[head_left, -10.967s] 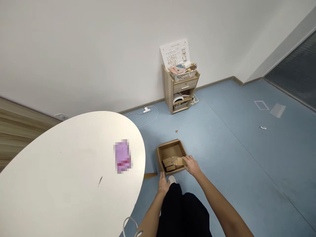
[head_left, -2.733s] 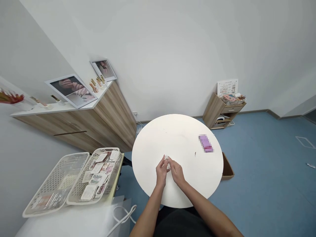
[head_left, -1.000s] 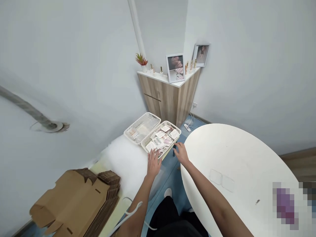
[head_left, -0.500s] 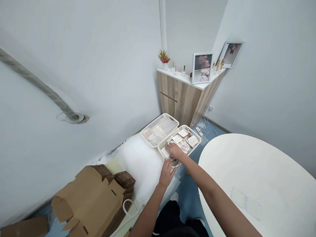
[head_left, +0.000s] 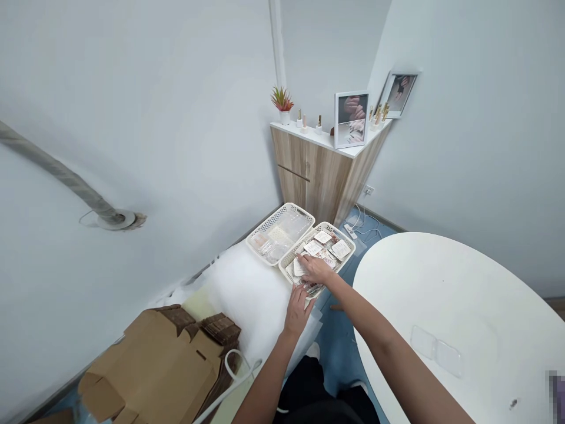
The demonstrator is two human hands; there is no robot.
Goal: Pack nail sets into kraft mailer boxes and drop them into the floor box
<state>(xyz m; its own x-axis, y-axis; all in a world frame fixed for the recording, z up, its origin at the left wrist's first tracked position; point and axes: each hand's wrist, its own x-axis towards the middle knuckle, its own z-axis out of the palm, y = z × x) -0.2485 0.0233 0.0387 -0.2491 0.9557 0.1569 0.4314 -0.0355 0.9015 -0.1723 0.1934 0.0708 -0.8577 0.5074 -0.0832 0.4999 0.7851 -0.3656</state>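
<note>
My right hand (head_left: pixel 315 270) lies over small white printed cards (head_left: pixel 323 237) inside a white plastic lattice basket (head_left: pixel 342 235); I cannot tell whether my fingers are pinching one. My left hand (head_left: pixel 298 312) is at the basket's near rim, fingers spread, its grip unclear. The basket sits on fluffy white padding (head_left: pixel 247 294), touching a second white lattice basket (head_left: pixel 300 211). Flattened brown cardboard boxes (head_left: pixel 154 365) lie nearer me.

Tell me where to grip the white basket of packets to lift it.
Probably the rim of the white basket at its two short ends, from above, one hand each. The long side by the other basket has little room, and your left hand is at the near end.
</note>
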